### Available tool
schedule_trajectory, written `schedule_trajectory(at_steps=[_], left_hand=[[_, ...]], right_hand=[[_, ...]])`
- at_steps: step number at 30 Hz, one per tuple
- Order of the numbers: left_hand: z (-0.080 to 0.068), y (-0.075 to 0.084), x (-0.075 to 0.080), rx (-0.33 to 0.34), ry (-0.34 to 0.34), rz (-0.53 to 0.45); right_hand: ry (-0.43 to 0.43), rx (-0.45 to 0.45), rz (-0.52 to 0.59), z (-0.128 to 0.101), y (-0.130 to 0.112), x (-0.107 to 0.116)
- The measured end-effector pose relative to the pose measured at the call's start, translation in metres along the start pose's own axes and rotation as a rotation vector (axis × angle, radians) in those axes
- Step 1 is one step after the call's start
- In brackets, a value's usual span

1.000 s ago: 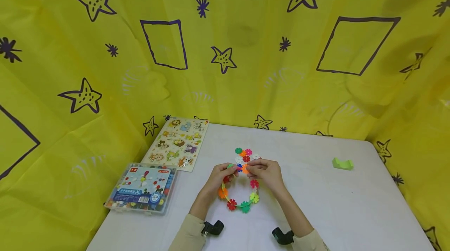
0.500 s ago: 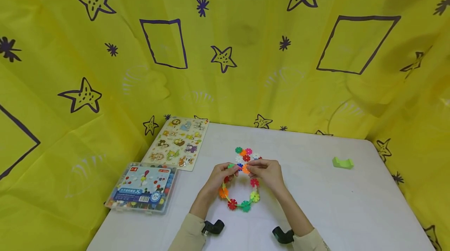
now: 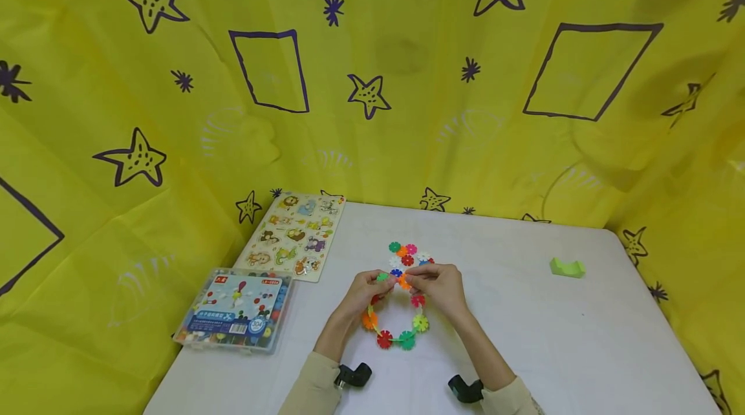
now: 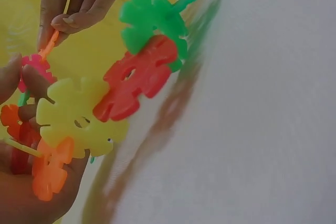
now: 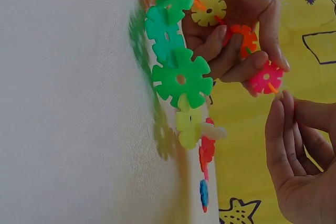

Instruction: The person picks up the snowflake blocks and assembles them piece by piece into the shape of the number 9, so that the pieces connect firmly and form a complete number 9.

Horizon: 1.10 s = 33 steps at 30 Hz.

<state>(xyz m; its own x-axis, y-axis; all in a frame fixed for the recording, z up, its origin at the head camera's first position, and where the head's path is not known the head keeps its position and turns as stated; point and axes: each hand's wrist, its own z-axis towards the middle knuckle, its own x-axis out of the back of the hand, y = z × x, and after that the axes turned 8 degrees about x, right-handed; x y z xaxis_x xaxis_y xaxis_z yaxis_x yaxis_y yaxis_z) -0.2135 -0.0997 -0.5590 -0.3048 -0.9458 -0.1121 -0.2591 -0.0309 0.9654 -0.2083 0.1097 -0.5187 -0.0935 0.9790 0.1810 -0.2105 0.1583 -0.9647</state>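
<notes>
My left hand (image 3: 359,295) pinches a pink flower-shaped interlocking disc (image 5: 266,77) at one end of a chain of such discs. Between the fingertips of my right hand (image 3: 440,287) is an orange disc (image 4: 50,45), seen edge-on in the left wrist view, its edge right at the pink disc's rim. The chain curves below both hands in a loop, with green (image 3: 406,340), red (image 3: 384,339) and yellow-green (image 3: 420,323) discs linked through their slots. Part of it, with another orange disc (image 5: 244,40), lies against the left palm and curled fingers.
Loose discs, among them a green one (image 3: 395,247) and a white one (image 3: 423,256), lie just beyond the hands. A lidded plastic case (image 3: 233,311) and an animal puzzle board (image 3: 293,237) are at left. A light-green block (image 3: 567,267) sits far right.
The orange disc in my right hand has shifted slightly left, closer to the pink disc. The chain's right side has drawn a little inward; my left hand stays nearly still.
</notes>
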Motion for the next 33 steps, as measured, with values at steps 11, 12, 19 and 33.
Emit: schedule_trajectory(at_steps=[11,12,19,33], left_hand=[[0.0,-0.002,-0.001,-0.013,-0.013,-0.087],[0.0,-0.002,-0.001,-0.013,-0.012,-0.088],[-0.004,0.002,-0.002,-0.042,-0.023,-0.079],[-0.006,0.005,0.005,-0.039,0.013,0.021]], right_hand=[[0.014,-0.033,0.052,-0.001,-0.001,-0.002],[0.017,-0.029,0.048,-0.002,-0.001,-0.003],[-0.011,0.02,0.059,-0.004,-0.002,-0.003],[0.047,0.022,-0.077,0.013,0.009,0.006]])
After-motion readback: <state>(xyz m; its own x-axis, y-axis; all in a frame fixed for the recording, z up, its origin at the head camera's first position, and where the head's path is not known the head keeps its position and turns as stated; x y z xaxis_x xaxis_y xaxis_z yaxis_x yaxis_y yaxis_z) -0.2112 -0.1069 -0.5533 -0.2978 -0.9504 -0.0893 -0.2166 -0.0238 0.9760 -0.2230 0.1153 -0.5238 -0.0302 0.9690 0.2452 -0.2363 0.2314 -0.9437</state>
